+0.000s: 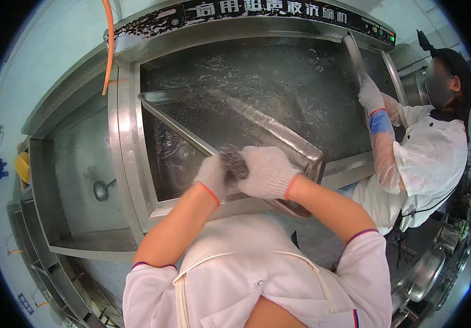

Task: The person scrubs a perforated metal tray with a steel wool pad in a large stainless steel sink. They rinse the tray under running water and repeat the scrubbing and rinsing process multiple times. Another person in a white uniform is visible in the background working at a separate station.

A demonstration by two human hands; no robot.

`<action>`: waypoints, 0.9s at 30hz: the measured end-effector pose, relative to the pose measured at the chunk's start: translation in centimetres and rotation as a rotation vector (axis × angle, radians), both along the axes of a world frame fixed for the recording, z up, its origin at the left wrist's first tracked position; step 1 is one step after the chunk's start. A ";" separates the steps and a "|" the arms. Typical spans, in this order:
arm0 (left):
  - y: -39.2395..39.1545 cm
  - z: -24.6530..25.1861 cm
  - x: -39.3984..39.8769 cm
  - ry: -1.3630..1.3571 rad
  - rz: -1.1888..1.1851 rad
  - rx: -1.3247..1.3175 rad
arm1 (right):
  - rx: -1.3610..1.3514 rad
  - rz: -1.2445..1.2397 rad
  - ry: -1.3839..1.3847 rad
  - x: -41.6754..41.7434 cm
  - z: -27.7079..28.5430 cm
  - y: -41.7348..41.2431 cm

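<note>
A rectangular metal tray (282,129) lies tilted in the water of a large stainless steel washing sink (137,164), its near corner raised over the front rim. Both my hands wear white knit gloves with red cuffs and meet at the tray's near side. Between them is a dark grey scouring pad (234,162), probably steel wool. My left hand (213,174) is blurred beside the pad, and its fingers are mostly hidden. My right hand (266,171) is closed at the pad and the tray's edge; which of these it grips I cannot tell.
On the right a co-worker (428,143) in white holds another metal tray (354,55) upright at the sink's far right. An orange hose (108,45) hangs at the upper left. The left basin (79,172) has a round metal drain piece (101,190). Metal pans (428,274) stand at lower right.
</note>
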State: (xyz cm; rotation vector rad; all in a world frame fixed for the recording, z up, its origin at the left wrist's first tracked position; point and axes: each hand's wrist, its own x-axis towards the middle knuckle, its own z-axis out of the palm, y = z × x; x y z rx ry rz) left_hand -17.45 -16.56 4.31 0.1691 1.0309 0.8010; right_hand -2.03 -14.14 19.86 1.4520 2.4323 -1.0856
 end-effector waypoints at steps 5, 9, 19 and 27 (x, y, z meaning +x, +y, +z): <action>3.3 0.2 -5.3 0.028 -0.008 -0.110 | -0.147 -0.080 0.057 -0.9 -3.9 -2.6; 4.3 -2.0 -11.7 0.188 0.146 -0.102 | 0.175 0.197 0.208 -0.7 -6.3 -7.3; -8.8 4.8 -7.3 0.051 0.449 -0.018 | -0.023 0.285 0.273 -8.7 -7.1 -2.8; -5.9 4.5 -8.4 0.527 0.289 -0.345 | -0.020 0.263 0.228 -5.7 -9.8 -3.5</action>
